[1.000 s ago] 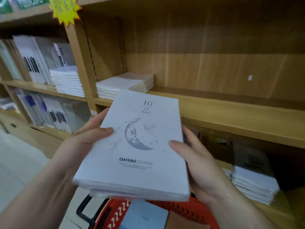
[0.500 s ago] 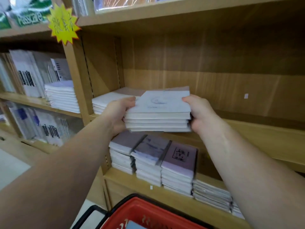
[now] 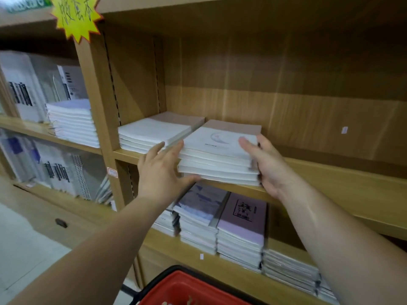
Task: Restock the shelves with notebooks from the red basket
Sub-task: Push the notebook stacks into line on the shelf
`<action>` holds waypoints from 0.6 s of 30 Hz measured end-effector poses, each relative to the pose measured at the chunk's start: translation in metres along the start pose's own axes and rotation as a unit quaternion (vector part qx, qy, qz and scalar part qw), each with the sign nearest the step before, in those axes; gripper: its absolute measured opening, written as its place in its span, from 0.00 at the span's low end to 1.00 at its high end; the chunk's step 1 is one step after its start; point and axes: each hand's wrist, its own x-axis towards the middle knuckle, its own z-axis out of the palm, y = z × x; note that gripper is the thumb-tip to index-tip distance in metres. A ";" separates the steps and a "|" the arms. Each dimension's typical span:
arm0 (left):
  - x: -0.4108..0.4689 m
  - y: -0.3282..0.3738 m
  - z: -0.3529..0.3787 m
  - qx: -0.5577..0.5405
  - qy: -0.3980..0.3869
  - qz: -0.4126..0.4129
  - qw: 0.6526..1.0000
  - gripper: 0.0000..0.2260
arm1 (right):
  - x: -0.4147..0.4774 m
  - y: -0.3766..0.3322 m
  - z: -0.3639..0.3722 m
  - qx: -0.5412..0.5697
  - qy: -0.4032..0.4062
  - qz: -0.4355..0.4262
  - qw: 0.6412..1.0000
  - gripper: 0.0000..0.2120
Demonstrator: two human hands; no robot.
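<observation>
A stack of white notebooks (image 3: 218,155) with a moon print on the top cover rests on the front part of the wooden shelf (image 3: 330,172). My left hand (image 3: 161,170) presses its left side, thumb under the front edge. My right hand (image 3: 267,164) grips its right side, thumb on the top cover. A lower stack of white notebooks (image 3: 152,133) lies just to the left on the same shelf. The red basket (image 3: 187,289) shows only its rim at the bottom edge.
The shelf below holds several stacks of purple and white notebooks (image 3: 240,225). The left bay carries a white stack (image 3: 72,122) and upright packs (image 3: 28,89). A yellow star tag (image 3: 76,15) hangs on the upright. To the right of my stack is bare shelf board.
The stack went from in front of my chest up and forward onto the shelf, landing beside the lower white stack. Both hands stayed on its sides.
</observation>
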 end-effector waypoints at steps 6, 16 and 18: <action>0.038 -0.020 0.003 0.059 -0.015 -0.041 0.997 0.50 | 0.027 0.003 0.027 -0.069 0.030 -0.036 0.997 0.22; 0.066 -0.047 0.001 0.036 -0.093 -0.072 0.992 0.52 | 0.036 0.014 0.018 0.019 0.012 -0.036 0.999 0.34; 0.062 -0.046 0.000 0.025 -0.087 -0.058 0.994 0.53 | 0.036 0.016 0.017 0.016 0.017 -0.035 0.999 0.32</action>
